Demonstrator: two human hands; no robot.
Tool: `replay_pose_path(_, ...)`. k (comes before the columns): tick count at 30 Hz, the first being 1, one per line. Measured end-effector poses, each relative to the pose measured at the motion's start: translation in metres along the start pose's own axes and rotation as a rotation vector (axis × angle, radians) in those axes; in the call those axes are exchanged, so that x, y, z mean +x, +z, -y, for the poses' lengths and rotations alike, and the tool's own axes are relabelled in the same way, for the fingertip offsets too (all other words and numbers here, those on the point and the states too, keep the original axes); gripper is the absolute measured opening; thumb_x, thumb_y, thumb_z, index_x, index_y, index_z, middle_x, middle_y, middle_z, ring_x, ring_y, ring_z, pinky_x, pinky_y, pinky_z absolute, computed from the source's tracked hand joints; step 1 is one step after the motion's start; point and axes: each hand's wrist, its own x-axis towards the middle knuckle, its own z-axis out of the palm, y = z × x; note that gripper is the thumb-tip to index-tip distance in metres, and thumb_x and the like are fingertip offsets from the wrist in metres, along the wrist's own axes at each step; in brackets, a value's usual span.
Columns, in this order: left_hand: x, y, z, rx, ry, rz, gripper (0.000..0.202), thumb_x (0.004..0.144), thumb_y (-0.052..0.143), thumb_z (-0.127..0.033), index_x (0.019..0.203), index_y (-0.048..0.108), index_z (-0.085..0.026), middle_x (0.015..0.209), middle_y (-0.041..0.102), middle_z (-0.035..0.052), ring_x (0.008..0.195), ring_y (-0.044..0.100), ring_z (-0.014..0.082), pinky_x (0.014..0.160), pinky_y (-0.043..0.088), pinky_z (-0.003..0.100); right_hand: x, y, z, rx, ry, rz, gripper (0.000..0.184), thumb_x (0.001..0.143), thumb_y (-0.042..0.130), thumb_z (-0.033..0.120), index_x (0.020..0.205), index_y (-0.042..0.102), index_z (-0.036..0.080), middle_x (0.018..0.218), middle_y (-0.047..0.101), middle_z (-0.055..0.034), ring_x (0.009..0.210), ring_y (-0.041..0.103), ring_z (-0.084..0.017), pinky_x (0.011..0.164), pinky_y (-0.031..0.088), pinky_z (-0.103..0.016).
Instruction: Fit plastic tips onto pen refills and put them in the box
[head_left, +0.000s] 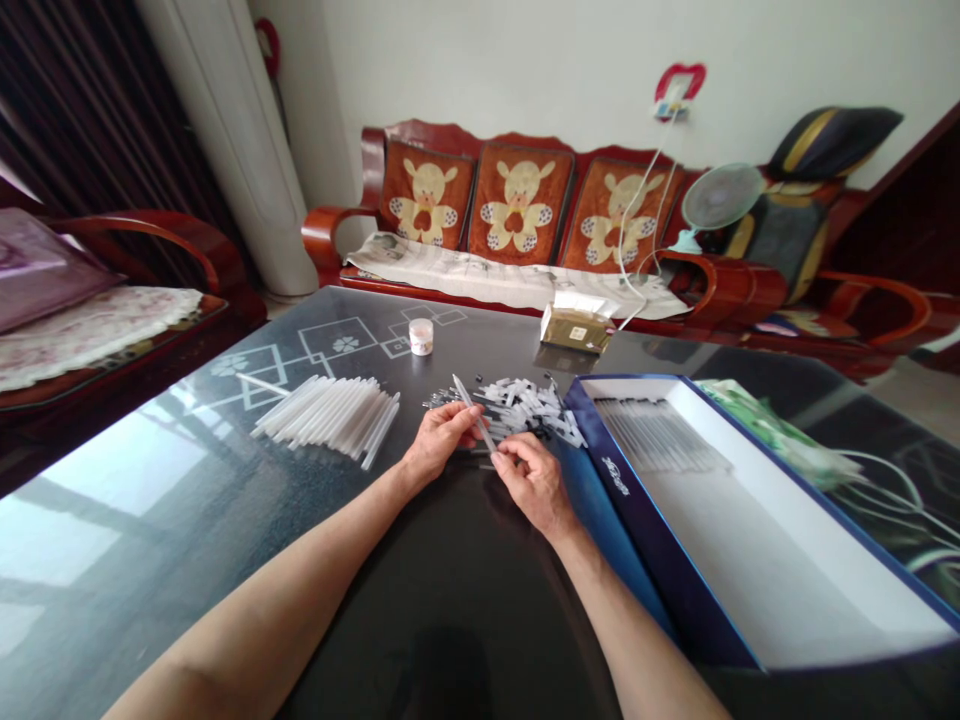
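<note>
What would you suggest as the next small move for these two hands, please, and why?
I would probably have the right hand press gently along the slim white tube while the left hand steadies it. The left hand pinches the tube partway along and the right hand holds its near end, so a short push looks well supported.

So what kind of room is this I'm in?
Most likely a home living room: there's a long wooden sofa with animal-patterned cushions, a small fan near its right end, and a tissue box on the dark table.
</note>
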Motion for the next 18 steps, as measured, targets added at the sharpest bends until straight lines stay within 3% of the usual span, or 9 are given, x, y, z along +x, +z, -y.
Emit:
replay_pose_path(2, 0.0, 0.001, -0.003, -0.094, -0.065, -0.003, 0.04, 0.068, 0.074, -0.048, 0.084, 0.066, -0.013, 0.076, 0.068, 0.0035, 0.056, 0.059, 0.0087, 0.05, 0.048, 0.019, 0.0, 0.0, 0.0, 0.006, -0.021, 0.034, 0.019, 0.086, 0.055, 0.035, 0.085, 0.067, 0.019, 0.089, 0.064, -0.0058, 0.067, 0.059, -0.013, 0.051, 0.045, -0.022)
replay_pose_path(4, 0.001, 0.0, -0.007, -0.151, -0.1, -0.015, 0.04, 0.066, 0.074, -0.043, 0.092, 0.064, -0.013, 0.073, 0.067, 0.0016, 0.052, 0.056, 0.0081, 0.046, 0.045, 0.019, 0.0, -0.001, -0.005, 0.013, -0.019, -0.014, 0.021, 0.089, 0.051, 0.034, 0.09, 0.067, 0.019, 0.091, 0.065, -0.0066, 0.074, 0.062, -0.015, 0.057, 0.049, -0.023)
replay_pose_path(8, 0.005, -0.005, -0.012, -0.166, -0.099, -0.062, 0.049, 0.066, 0.067, -0.031, 0.111, 0.056, -0.014, 0.065, 0.064, -0.0024, 0.046, 0.05, 0.0077, 0.04, 0.037, 0.017, 0.005, -0.012, -0.028, -0.138, 0.002, -0.316, 0.022, 0.089, 0.048, 0.03, 0.093, 0.066, 0.018, 0.092, 0.068, -0.0082, 0.084, 0.064, -0.019, 0.073, 0.053, -0.029)
replay_pose_path(11, 0.007, -0.009, -0.015, -0.134, -0.087, -0.056, 0.049, 0.066, 0.058, -0.027, 0.113, 0.054, -0.013, 0.054, 0.056, -0.006, 0.041, 0.044, 0.0077, 0.038, 0.031, 0.018, 0.008, -0.026, -0.049, -0.327, -0.017, -0.439, 0.023, 0.085, 0.046, 0.022, 0.092, 0.067, 0.017, 0.092, 0.069, -0.0097, 0.086, 0.065, -0.02, 0.081, 0.052, -0.033)
replay_pose_path(14, 0.005, -0.008, -0.018, -0.042, -0.049, -0.022, 0.047, 0.068, 0.052, -0.025, 0.113, 0.055, -0.012, 0.049, 0.05, -0.0068, 0.039, 0.041, 0.0079, 0.038, 0.029, 0.018, 0.01, -0.034, -0.062, -0.4, -0.013, -0.424, 0.026, 0.083, 0.044, 0.018, 0.095, 0.067, 0.018, 0.093, 0.071, -0.0089, 0.087, 0.067, -0.02, 0.083, 0.053, -0.033)
replay_pose_path(18, 0.001, -0.005, -0.021, 0.117, -0.02, -0.011, 0.038, 0.072, 0.048, -0.027, 0.105, 0.059, -0.012, 0.05, 0.051, -0.0054, 0.041, 0.042, 0.0077, 0.04, 0.03, 0.018, 0.009, -0.033, -0.06, -0.425, -0.054, -0.334, 0.029, 0.084, 0.043, 0.017, 0.1, 0.067, 0.018, 0.101, 0.072, -0.0087, 0.095, 0.066, -0.021, 0.087, 0.052, -0.034)
